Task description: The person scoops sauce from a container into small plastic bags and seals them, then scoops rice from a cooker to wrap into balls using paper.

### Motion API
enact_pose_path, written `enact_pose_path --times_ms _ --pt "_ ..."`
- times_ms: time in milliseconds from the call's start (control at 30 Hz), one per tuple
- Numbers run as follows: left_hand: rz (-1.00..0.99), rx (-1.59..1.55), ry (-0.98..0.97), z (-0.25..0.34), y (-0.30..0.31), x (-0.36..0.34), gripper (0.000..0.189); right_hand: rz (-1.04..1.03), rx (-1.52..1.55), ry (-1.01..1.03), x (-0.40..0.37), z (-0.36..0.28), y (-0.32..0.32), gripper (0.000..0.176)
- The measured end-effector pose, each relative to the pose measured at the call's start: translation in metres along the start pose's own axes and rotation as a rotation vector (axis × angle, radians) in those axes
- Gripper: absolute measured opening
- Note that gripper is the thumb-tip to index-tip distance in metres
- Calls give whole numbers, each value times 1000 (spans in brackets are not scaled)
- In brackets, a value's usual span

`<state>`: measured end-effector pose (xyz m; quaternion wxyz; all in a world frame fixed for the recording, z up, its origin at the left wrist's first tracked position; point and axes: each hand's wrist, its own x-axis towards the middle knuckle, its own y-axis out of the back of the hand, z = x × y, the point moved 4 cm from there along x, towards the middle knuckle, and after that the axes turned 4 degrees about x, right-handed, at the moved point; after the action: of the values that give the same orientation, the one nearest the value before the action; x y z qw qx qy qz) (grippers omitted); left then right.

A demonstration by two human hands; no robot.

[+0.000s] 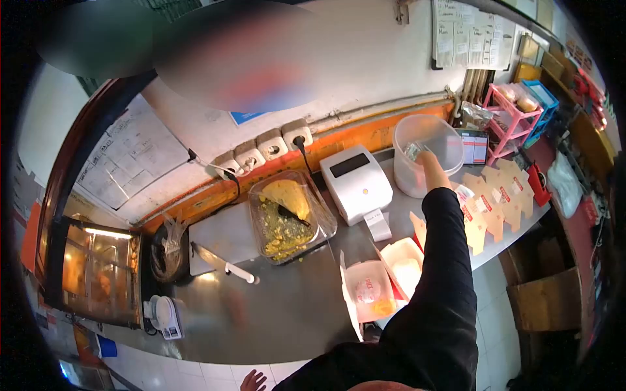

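Note:
My right hand (pixel 427 159) reaches down into a tall translucent plastic bucket (pixel 443 140), where small clear packets (pixel 412 150) lie by the fingers. The fingertips are hidden, so their grip does not show. At the bottom edge my left hand (pixel 253 380) hangs with fingers apart and nothing in it, in front of the counter. Beside my right sleeve are two open paper food boxes. One box (pixel 347 293) has a red-printed wrapped item (pixel 368 290) and something orange in it; the other box (pixel 390 251) has a white portion (pixel 407 274).
A white label printer (pixel 357 186) with a printed label stands left of the bucket. Farther left are a clear tub (pixel 313 254) of yellow food, a knife (pixel 225 264) and a scale (pixel 171 319). Unfolded cardboard boxes (pixel 492 202) and a pink rack (pixel 512 117) are to the right.

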<state>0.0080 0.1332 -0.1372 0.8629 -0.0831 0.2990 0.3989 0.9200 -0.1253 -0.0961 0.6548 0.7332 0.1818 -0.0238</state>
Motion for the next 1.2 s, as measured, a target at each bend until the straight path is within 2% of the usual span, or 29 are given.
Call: enact_pose_path --times_ms 33,67,100,167,233,267,300,333,400,433,467,500,567,600,633,667,700,767,800,867,1000,1067,1100,1133,1200 --pt "35 -65 60 -23 13 22 47 -13 -33 29 5 0 0 50" --pt "26 -64 36 -33 16 30 46 -26 -72 57 8 1 0 52" --pt "17 -61 30 -42 17 17 46 -37 -139 93 11 4 -1 55" --pt "139 75 83 31 -47 -35 53 -17 -367 198 25 2 16 60" --pt "187 50 137 36 -51 -47 53 185 -429 307 26 -3 49 66" --pt "184 52 108 42 -57 -57 52 416 -21 467 -9 -3 66 48" --pt "175 50 66 48 -63 -62 50 602 335 711 -48 -1 81 35" --pt "175 56 84 42 -60 -74 49 466 411 560 -125 -21 103 34" --pt "174 33 62 30 -55 -69 48 121 972 629 -214 -38 79 30" --pt "181 22 77 19 -49 -78 48 121 958 728 -258 -46 62 27" --pt "179 19 62 15 -49 -85 48 203 743 823 -320 -63 57 19" --pt "190 -3 53 12 -48 -92 46 233 749 820 -370 -80 47 13" --pt "204 -107 53 -8 -34 -104 44 217 562 766 -411 -100 -4 11" --pt "220 -72 74 -23 -22 -109 41 327 366 769 -415 -106 -33 9" --pt "244 -91 83 -38 -10 -117 39 304 435 723 -387 -94 -118 9" --pt "255 -168 94 -56 8 -125 37 284 505 677 -381 -98 -173 9" --pt "267 -231 111 -80 28 -134 38 209 370 654 -363 -94 -216 12" --pt "381 -121 102 -87 53 -166 40 253 196 655 -363 -110 -217 19" --pt "459 -190 52 -92 64 -181 40 299 128 644 -359 -117 -207 23" --pt "516 -68 68 -110 98 -209 43 395 48 608 -357 -126 -182 30" --pt "643 -70 -43 -156 169 -185 40 623 98 599 -392 -166 -118 45" --pt "659 -27 -236 -144 197 -153 36 579 283 638 -433 -204 -95 49" --pt "648 -56 -402 -123 210 -135 32 527 393 650 -458 -226 -81 50" --pt "584 -111 -412 -93 221 -121 25 406 610 677 -476 -248 -73 51" --pt "578 76 -511 -35 253 -86 19 457 621 691 -485 -279 -78 51"
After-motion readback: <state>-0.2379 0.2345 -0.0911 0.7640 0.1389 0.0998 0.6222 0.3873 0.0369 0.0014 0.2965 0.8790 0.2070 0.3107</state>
